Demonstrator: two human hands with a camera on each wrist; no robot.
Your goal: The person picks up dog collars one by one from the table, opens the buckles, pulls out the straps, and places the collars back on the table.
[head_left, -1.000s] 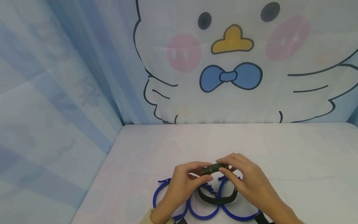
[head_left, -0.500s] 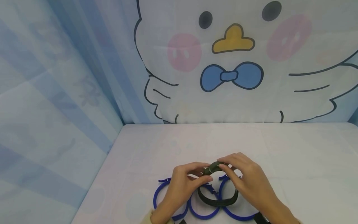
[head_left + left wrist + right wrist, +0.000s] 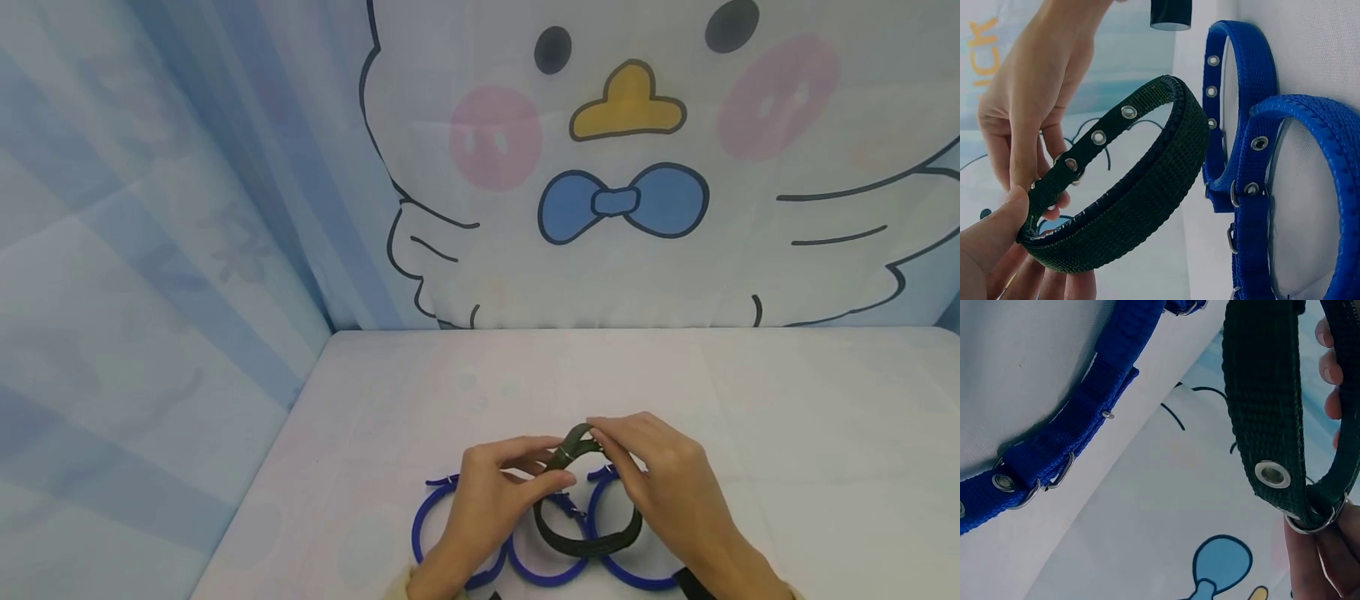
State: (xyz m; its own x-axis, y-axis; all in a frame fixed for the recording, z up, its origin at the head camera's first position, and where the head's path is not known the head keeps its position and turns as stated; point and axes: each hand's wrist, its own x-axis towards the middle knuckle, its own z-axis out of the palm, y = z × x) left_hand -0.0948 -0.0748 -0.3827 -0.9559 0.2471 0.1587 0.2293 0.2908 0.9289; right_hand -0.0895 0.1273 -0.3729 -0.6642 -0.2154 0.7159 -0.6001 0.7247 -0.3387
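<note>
The head camera is looking forward and down from above the table, catching the left hand and right hand low in its wide field, while the printed backdrop is filling the top. The left wrist camera is viewing the green collar at close range and facing the backdrop; its picture is lying sideways, the table running up the right. The right wrist camera is also viewing closely, showing the backdrop roughly inverted. All three views are sharing the green collar, blue collars and backdrop.
</note>
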